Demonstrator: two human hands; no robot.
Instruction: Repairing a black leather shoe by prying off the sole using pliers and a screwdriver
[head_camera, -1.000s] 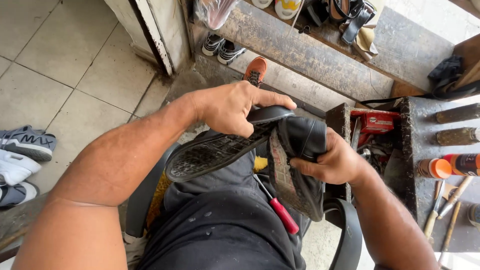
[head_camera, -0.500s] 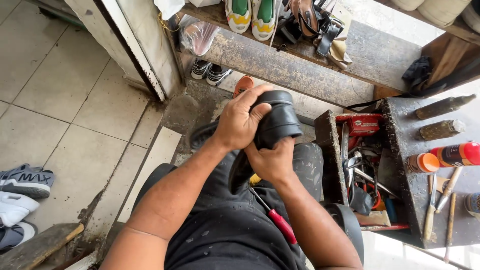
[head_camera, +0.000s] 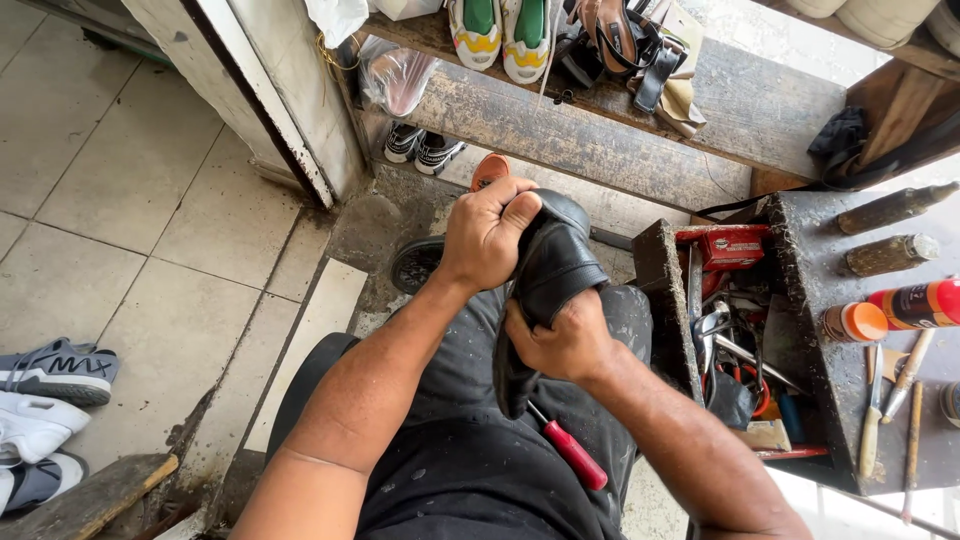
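Both hands are clamped on a black leather shoe (head_camera: 545, 270) held upright over the lap, the left hand (head_camera: 487, 233) gripping its upper end and the right hand (head_camera: 560, 338) its middle, above a red-handled screwdriver (head_camera: 572, 452), so the work appears mid-way, nothing yet laid aside.

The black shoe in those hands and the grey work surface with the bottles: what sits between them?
In the head view, an open toolbox crammed with metal tools lies between the black shoe and the work surface.
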